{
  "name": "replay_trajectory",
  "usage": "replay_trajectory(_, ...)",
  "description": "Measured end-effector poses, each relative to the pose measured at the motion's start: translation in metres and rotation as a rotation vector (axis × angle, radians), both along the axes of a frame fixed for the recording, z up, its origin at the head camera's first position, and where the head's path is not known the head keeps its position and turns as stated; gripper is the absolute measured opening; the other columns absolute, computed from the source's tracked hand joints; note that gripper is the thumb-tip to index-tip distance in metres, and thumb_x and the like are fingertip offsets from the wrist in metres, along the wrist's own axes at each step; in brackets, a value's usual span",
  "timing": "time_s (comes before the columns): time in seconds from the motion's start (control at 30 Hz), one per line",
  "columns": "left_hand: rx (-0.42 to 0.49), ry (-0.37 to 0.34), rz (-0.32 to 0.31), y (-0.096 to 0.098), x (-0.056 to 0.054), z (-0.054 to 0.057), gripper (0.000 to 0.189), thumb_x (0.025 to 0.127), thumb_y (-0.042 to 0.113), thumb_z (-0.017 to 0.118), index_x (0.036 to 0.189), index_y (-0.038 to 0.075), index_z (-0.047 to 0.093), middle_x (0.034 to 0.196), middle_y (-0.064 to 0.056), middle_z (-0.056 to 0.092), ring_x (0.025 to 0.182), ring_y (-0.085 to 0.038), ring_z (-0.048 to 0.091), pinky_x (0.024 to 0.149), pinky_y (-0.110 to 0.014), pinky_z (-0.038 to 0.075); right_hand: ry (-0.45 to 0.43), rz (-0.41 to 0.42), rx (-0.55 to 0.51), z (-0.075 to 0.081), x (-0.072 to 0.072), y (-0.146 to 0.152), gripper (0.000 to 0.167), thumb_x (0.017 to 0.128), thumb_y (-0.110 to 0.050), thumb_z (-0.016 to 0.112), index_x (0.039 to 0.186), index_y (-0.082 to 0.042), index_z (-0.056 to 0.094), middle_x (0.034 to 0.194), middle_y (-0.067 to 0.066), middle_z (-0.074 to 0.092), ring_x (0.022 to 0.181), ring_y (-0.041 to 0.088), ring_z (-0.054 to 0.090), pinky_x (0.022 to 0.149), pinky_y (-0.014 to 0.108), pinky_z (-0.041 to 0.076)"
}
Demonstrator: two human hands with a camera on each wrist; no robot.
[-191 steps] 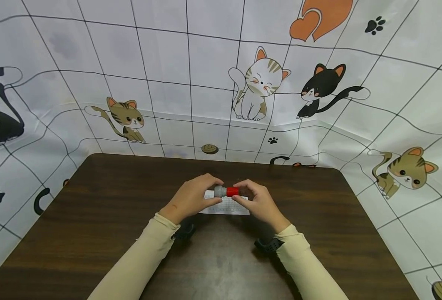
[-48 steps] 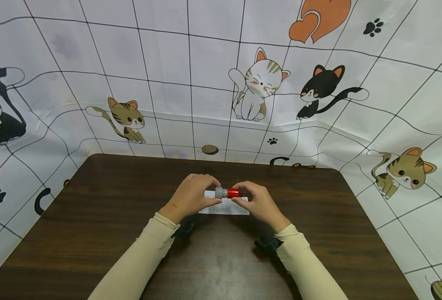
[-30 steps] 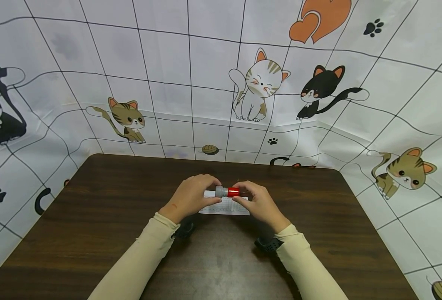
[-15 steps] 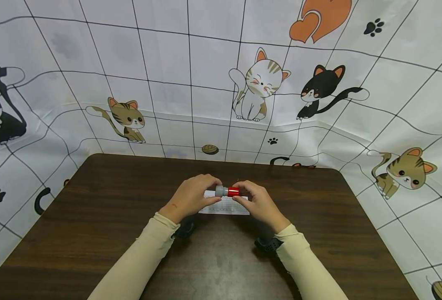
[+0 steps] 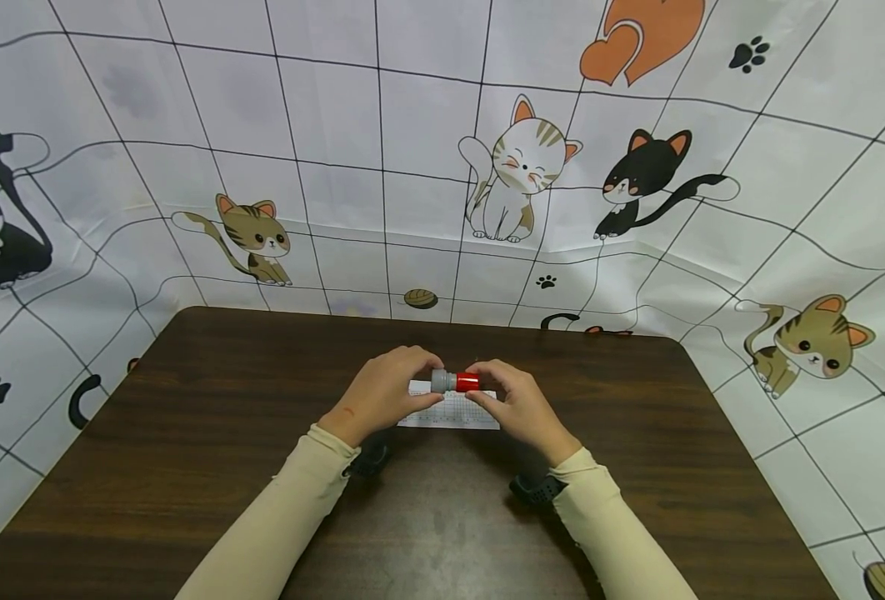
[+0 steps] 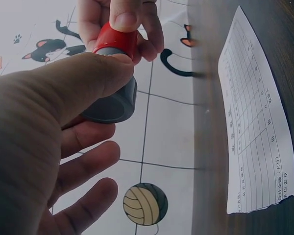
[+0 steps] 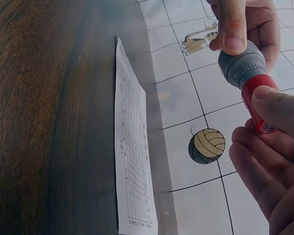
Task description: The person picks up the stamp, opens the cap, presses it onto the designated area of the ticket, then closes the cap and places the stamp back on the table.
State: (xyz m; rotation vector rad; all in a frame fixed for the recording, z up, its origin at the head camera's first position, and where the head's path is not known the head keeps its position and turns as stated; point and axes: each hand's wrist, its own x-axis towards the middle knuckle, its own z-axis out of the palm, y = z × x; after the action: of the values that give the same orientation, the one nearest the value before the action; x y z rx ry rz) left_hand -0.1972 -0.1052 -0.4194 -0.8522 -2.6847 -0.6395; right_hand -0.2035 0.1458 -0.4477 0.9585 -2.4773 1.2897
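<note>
A small flashlight (image 5: 467, 382) with a red body and a wider grey head lies level between the hands, above a printed sheet of paper (image 5: 453, 414). My left hand (image 5: 387, 385) pinches the grey head between thumb and fingers; in the left wrist view the head's round open end faces the camera. My right hand (image 5: 519, 404) grips the red body from the other side. In the right wrist view the ribbed collar of the flashlight (image 7: 250, 71) shows between both thumbs, while the other right fingers are spread loosely below. Part of the paper is hidden by the hands.
Under the arms stretches a dark wooden table (image 5: 225, 467). Beyond its far edge hangs a white sheet (image 5: 322, 100) with grid lines and cartoon cats. A dark band (image 5: 540, 490) sits on the right wrist, with another (image 5: 369, 458) on the left.
Over the last several seconds the flashlight has shifted very slightly to the right. Both hands keep their hold on it and hardly move, and the paper stays in place.
</note>
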Motion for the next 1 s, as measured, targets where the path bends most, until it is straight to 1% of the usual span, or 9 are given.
replay_trajectory(0.2,0.003,-0.001,-0.004,-0.0003,-0.0007,-0.0006,0.041,0.088,0.033,0.085,0.121,0.015,0.070,0.114,0.002,0.071,0.101,-0.016,0.066,0.092,-0.038,0.059,0.011,-0.009,0.005,0.0003,0.0000,-0.0002,0.033,0.089,-0.001,0.080,0.119,-0.006,0.069,0.110,0.009,0.072,0.100,0.026,0.074,0.084,0.051,0.061)
replay_trajectory(0.47,0.014,-0.002,0.005,-0.0008,0.0003,0.0004,0.041,0.087,0.035,0.086,0.120,0.015,0.071,0.115,-0.001,0.072,0.102,-0.018,0.066,0.092,-0.041,0.059,0.028,-0.022,0.006,0.0033,0.0025,-0.0004,0.032,0.088,-0.002,0.081,0.117,-0.007,0.070,0.109,0.006,0.073,0.099,0.025,0.075,0.083,0.038,0.062)
replay_trajectory(0.6,0.019,0.009,0.000,-0.0008,0.0004,0.0004,0.041,0.087,0.034,0.086,0.119,0.014,0.070,0.114,-0.001,0.072,0.101,-0.017,0.066,0.092,-0.040,0.059,0.032,-0.022,0.010,0.0029,0.0018,-0.0004,0.031,0.088,-0.003,0.081,0.117,-0.008,0.070,0.109,0.005,0.073,0.099,0.023,0.074,0.084,0.039,0.062)
replay_trajectory(0.73,0.028,0.024,-0.014,-0.0006,-0.0001,0.0000,0.040,0.087,0.032,0.086,0.119,0.015,0.070,0.114,0.002,0.070,0.102,-0.017,0.066,0.093,-0.040,0.059,0.060,-0.025,0.014,0.0031,0.0008,-0.0004,0.031,0.088,-0.003,0.081,0.117,-0.007,0.071,0.109,0.005,0.072,0.098,0.023,0.073,0.080,0.046,0.062)
replay_trajectory(0.9,0.035,0.048,-0.033,-0.0009,-0.0007,-0.0004,0.040,0.087,0.030,0.086,0.120,0.015,0.070,0.116,0.001,0.070,0.104,-0.017,0.067,0.094,-0.040,0.059,0.079,-0.035,0.023,0.0045,0.0016,-0.0002,0.031,0.088,-0.003,0.081,0.117,-0.007,0.071,0.111,0.006,0.072,0.097,0.022,0.072,0.077,0.043,0.062)
replay_trajectory(1.0,0.038,0.066,-0.035,-0.0014,-0.0008,-0.0005,0.041,0.087,0.031,0.086,0.121,0.015,0.070,0.118,0.001,0.070,0.107,-0.018,0.067,0.096,-0.040,0.058,0.090,-0.040,0.017,0.0040,0.0010,0.0001,0.031,0.088,-0.003,0.082,0.117,-0.007,0.072,0.112,0.005,0.072,0.099,0.023,0.072,0.080,0.042,0.062)
